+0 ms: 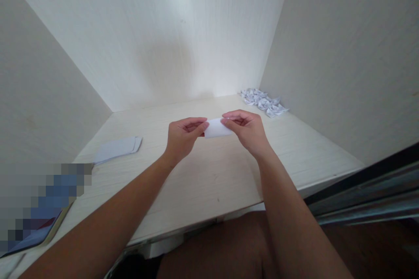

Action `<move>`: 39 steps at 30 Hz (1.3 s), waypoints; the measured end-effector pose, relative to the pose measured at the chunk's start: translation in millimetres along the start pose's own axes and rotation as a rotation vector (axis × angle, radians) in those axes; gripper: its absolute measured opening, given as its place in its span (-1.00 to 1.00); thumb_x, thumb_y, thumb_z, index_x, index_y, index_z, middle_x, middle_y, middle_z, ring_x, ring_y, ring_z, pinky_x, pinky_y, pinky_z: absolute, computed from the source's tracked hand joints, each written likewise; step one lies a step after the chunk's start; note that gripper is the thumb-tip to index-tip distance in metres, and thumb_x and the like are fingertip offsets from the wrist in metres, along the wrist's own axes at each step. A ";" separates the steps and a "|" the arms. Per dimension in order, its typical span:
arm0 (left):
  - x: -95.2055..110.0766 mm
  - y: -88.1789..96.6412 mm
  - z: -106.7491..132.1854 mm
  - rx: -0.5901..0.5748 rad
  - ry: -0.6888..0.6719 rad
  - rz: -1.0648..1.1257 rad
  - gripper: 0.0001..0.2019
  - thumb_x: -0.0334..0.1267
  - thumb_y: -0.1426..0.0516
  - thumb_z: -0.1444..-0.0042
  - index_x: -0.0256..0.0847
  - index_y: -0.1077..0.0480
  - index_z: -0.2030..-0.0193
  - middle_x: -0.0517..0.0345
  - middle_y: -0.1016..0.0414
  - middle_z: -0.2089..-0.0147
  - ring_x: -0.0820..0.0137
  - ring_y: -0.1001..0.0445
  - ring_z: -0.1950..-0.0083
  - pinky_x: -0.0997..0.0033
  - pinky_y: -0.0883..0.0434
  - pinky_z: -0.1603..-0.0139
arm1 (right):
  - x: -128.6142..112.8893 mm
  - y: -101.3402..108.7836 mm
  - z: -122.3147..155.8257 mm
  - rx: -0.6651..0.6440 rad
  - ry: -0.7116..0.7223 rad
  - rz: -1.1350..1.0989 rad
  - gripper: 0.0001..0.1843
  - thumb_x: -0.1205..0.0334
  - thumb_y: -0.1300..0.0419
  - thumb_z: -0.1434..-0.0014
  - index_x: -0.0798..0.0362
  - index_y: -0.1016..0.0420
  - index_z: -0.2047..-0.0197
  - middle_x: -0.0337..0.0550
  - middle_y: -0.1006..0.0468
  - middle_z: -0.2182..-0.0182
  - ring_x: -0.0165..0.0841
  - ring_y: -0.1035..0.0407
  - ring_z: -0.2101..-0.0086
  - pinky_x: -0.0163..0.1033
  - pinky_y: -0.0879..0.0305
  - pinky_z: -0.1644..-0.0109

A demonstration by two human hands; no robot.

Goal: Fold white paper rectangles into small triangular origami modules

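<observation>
Between my two hands is a small white piece of paper (216,128), folded or cut to a narrow rectangle and raised above the table. My left hand (185,135) pinches its left end between thumb and fingers. At the right end, my right hand (246,128) grips it with the thumb on the near face and the fingers curled behind. The back of the paper is hidden from me.
A stack of white paper sheets (118,149) lies on the pale wooden table (209,183) at the left. Several folded paper pieces (263,101) are heaped in the far right corner. A partly blurred-out device (49,226) rests at the near left. Panels (196,30) enclose the table.
</observation>
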State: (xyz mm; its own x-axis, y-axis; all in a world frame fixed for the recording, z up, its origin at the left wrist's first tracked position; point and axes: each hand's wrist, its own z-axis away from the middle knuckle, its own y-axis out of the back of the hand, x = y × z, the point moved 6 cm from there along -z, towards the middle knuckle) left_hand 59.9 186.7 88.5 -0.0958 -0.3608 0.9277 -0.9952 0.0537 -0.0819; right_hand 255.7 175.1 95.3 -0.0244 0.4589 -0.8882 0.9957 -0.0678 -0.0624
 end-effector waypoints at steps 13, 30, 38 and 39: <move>1.9 0.1 -0.1 -0.016 -0.021 -0.009 -0.72 -0.10 -0.48 0.12 -0.24 -0.68 0.33 0.07 -0.69 0.43 0.33 -0.63 0.43 0.30 -0.67 0.36 | 0.2 -2.0 2.9 -0.066 -0.027 -0.002 -0.81 0.17 -0.48 0.01 -0.02 -0.69 0.28 -0.23 -0.67 0.42 -0.38 -0.51 0.41 -0.20 -0.46 0.29; 1.1 0.8 -1.4 -0.049 -0.034 -0.069 -0.74 -0.11 -0.45 0.07 -0.24 -0.70 0.28 0.06 -0.69 0.43 0.35 -0.60 0.47 0.32 -0.65 0.40 | 2.3 0.8 2.7 -0.063 -0.021 0.060 -0.77 0.10 -0.48 -0.01 0.00 -0.69 0.27 -0.17 -0.69 0.37 -0.35 -0.51 0.39 -0.19 -0.44 0.29; 3.3 -3.4 0.7 -0.119 -0.070 -0.095 -0.80 -0.17 -0.44 0.06 -0.20 -0.70 0.29 0.08 -0.70 0.42 0.33 -0.62 0.43 0.36 -0.61 0.40 | -0.9 -8.4 6.8 -0.170 -0.036 0.204 -0.83 0.11 -0.40 -0.11 0.04 -0.68 0.30 -0.24 -0.57 0.49 -0.43 -0.30 0.50 -0.28 -0.17 0.46; 3.0 -4.2 1.2 -0.131 -0.073 -0.095 -0.80 -0.17 -0.43 0.06 -0.20 -0.70 0.30 0.07 -0.70 0.40 0.32 -0.64 0.41 0.35 -0.61 0.38 | -1.5 -9.9 7.4 -0.195 -0.039 0.223 -0.83 0.12 -0.39 -0.12 0.05 -0.67 0.33 -0.23 -0.57 0.49 -0.43 -0.30 0.50 -0.28 -0.16 0.46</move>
State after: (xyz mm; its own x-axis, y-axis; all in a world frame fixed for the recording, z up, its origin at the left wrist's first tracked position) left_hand 63.7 184.3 91.2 -0.0074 -0.4365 0.8997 -0.9891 0.1357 0.0577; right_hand 245.3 168.5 93.9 0.1970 0.4168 -0.8874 0.9752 0.0100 0.2212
